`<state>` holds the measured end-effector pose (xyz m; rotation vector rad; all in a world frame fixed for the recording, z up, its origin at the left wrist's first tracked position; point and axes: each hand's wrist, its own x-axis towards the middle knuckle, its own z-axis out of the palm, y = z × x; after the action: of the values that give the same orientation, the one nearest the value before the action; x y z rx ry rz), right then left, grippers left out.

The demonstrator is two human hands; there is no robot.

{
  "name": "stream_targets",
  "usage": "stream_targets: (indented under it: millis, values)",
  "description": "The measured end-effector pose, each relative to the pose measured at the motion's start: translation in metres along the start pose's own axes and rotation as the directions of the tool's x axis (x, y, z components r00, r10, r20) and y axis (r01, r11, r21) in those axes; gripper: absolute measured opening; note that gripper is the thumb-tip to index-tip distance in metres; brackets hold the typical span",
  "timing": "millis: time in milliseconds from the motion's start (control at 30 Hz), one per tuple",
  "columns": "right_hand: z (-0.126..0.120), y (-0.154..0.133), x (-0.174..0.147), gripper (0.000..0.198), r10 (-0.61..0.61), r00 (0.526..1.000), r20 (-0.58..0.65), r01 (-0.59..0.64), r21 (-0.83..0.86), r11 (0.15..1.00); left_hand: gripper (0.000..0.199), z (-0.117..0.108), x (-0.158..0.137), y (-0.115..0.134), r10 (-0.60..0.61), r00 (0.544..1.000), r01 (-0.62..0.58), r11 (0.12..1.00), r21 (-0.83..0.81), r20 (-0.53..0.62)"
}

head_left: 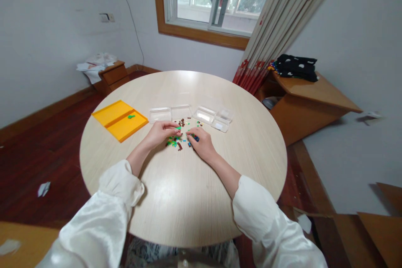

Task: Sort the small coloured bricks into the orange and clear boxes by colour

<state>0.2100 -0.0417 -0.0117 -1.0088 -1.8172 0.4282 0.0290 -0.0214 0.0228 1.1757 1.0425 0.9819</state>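
Note:
A scatter of tiny building bricks in green, brown, blue and yellow lies on the round table between my hands. My left hand is over the left side of the scatter, thumb and fingers drawn together; whatever is between them is too small to make out. From the right, my right hand reaches in with its thumb and index finger pinched, and blue bricks show beneath it. A small green piece sits in the right half of an open yellow case on the left.
Behind the bricks stand two clear plastic boxes, one on the left and one on the right with several compartments. The round pale table has a curved edge close to me. A tilted wooden cabinet is beyond it at the right.

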Motion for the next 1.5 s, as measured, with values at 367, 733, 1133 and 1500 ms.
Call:
stream_targets:
  millis: [367, 733, 1133, 1500]
  values:
    - [0.0037, -0.0043, 0.0039, 0.015, 0.413, 0.911, 0.027, -0.379, 0.454, 0.807, 0.036, 0.0021, 0.0022, -0.0039, 0.065, 0.997, -0.068, 0.993, 0.097, 0.04]
    - [0.0059, -0.0039, 0.005, 0.022, 0.469, 0.881, 0.062, -0.423, 0.546, 0.723, 0.035, 0.0044, 0.0006, -0.0062, 0.078, 0.996, -0.082, 0.993, 0.088, 0.044]
    - [0.0032, -0.0049, 0.0061, 0.022, 0.477, 0.869, 0.135, -0.458, 0.588, 0.667, 0.033, 0.0071, 0.0008, -0.0037, 0.123, 0.99, -0.129, 0.987, 0.095, 0.067]
    - [0.0043, -0.0045, 0.0054, 0.03, 0.546, 0.814, 0.196, -0.527, 0.644, 0.555, 0.026, 0.0075, 0.0008, -0.0045, 0.168, 0.983, -0.176, 0.976, 0.127, 0.075]
